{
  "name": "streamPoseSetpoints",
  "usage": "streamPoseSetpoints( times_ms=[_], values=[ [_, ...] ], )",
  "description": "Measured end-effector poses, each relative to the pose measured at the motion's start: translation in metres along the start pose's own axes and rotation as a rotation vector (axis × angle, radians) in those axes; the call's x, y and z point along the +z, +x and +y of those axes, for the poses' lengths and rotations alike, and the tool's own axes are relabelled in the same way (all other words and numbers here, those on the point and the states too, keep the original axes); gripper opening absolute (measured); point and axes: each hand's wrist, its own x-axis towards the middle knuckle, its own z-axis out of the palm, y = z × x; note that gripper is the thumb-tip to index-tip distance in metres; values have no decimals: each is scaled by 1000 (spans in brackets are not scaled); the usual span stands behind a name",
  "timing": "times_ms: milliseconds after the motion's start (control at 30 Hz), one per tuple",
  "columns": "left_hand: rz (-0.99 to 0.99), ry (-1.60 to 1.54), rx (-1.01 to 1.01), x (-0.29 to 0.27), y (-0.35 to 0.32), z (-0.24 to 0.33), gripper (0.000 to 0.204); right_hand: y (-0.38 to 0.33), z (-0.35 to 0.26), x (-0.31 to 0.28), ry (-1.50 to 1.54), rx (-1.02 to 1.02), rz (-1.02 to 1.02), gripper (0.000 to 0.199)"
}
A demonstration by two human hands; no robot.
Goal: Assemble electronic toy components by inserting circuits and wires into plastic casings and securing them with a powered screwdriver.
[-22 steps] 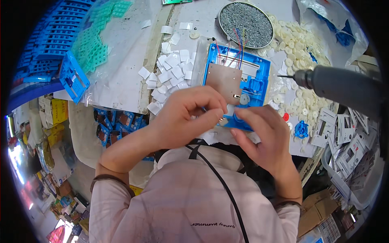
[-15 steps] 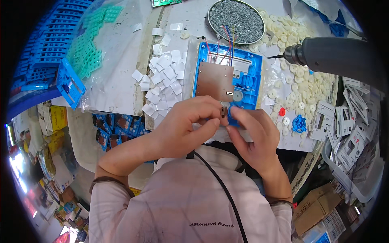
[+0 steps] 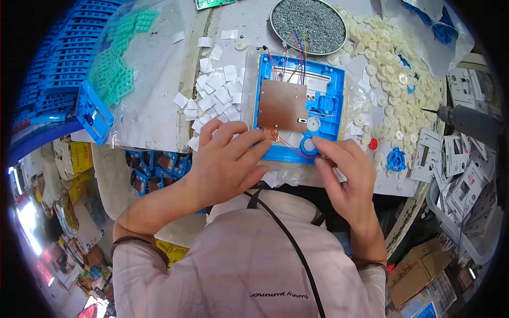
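A blue plastic housing (image 3: 335, 124) lies in front of me with a brown circuit board (image 3: 282, 103) inside it. Thin red, blue and yellow wires (image 3: 299, 50) rise from its far side. My right hand (image 3: 347, 172) pinches a blue ring (image 3: 308, 144) between thumb and index finger, over the housing's near right part. Just beyond the ring is a pale round disc (image 3: 313, 124). My left hand (image 3: 225, 156) has its fingers apart at the housing's near left corner. Its fingertips are close to fine copper-coloured wires (image 3: 273, 135), and nothing shows in its grasp.
White paper-like squares (image 3: 217, 95) are heaped left of the housing. A round tray of screws (image 3: 289, 45) stands beyond it. Cream discs (image 3: 392, 79) and a blue three-lobed part (image 3: 396, 159) lie right, under a grey electric screwdriver (image 3: 466, 121). Blue panels (image 3: 69, 58) are stacked far left.
My left hand has moved left, away from my right hand, and its fingers have spread. The small dark part it held is out of sight. The screwdriver has swung right and nearer.
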Motion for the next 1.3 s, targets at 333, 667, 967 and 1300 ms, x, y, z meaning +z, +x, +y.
streamPoseSetpoints(
  times_ms=[333, 667, 967, 1300],
  values=[
    [-130, 182, 64, 2, 1, -1, 68, -2, 6, -18, 127, 286, -82, 14],
    [-130, 163, 58, 3, 2, -1, 66, -21, 13, -10, 0, 76, -82, 16],
    [-44, 150, 77, 12, -3, -9, 64, -9, 35, -11, 27, 26, -185, 18],
    [-93, 128, 46, 4, 1, -7, 63, -18, 60, 0, -65, -261, -107, 22]
  ],
)
